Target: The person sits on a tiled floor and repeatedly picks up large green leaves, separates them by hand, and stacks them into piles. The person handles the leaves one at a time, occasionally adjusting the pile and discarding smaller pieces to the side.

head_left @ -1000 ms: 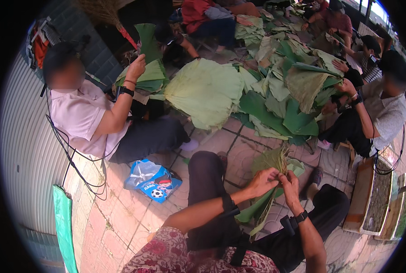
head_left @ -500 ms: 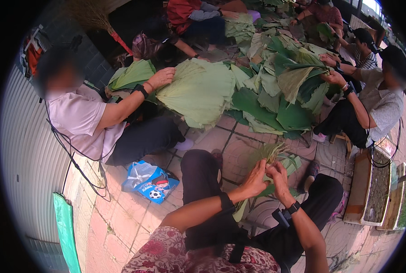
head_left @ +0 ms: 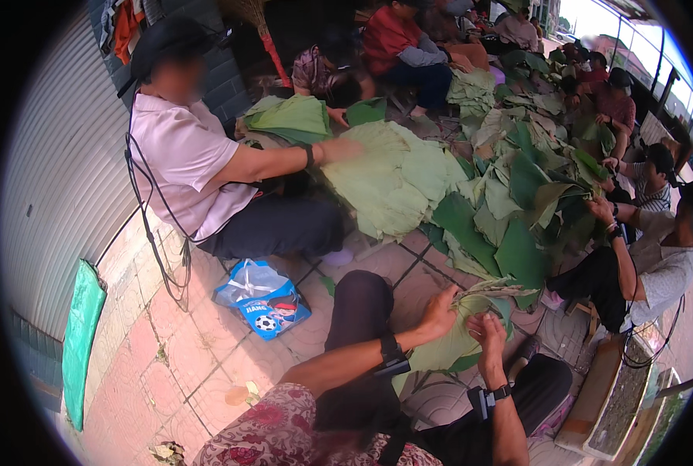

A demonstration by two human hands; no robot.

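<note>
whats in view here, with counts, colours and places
leaf bundle: one, green, lower centre
leaf pile: one, green and tan, upper right
co-workers: several, varied clothing, around the pile
bag: one, mostly blue, left of centre
broom: one, red-handled, upper left
shutter: one, whitish, left edge
flat sheeting: one, green, lower left
boxes: two, pale, lower right
paving: one stretch, pinkish, ground
left hand: one, bare, at bundle
right hand: one, bare, at bundle

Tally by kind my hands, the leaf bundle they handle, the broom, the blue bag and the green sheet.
Left hand and right hand: 2 hands
Leaf bundle: 1
Broom: 1
Blue bag: 1
Green sheet: 1
Total: 6
</note>
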